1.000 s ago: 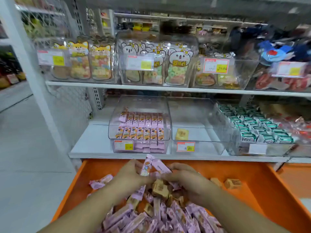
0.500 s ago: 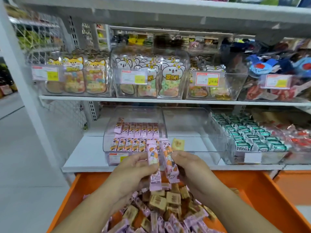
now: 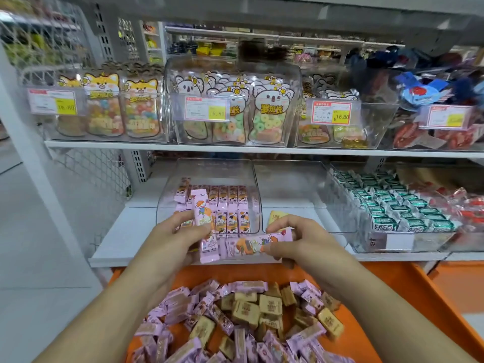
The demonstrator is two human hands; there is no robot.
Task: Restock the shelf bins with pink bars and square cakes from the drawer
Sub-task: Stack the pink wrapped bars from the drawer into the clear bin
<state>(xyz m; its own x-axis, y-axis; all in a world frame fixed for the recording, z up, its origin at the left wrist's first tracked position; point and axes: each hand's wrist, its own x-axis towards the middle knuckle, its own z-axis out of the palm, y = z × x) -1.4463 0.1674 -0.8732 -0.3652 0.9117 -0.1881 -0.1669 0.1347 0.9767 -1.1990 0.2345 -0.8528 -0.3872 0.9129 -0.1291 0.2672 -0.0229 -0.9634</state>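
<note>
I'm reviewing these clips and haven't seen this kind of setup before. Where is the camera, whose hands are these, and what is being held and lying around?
There is no machine here: a person wears a wide-angle camera on the head, looking forward and down at a shop shelf. The left hand grips one pink bar upright; the right hand pinches another pink bar lying sideways. Both are held in front of the clear bin that already has rows of pink bars. The neighbouring clear bin holds just one yellowish square packet. Below, the open orange drawer holds a loose heap of pink bars and tan square cakes. Bags of sweets fill the upper shelf.
</note>
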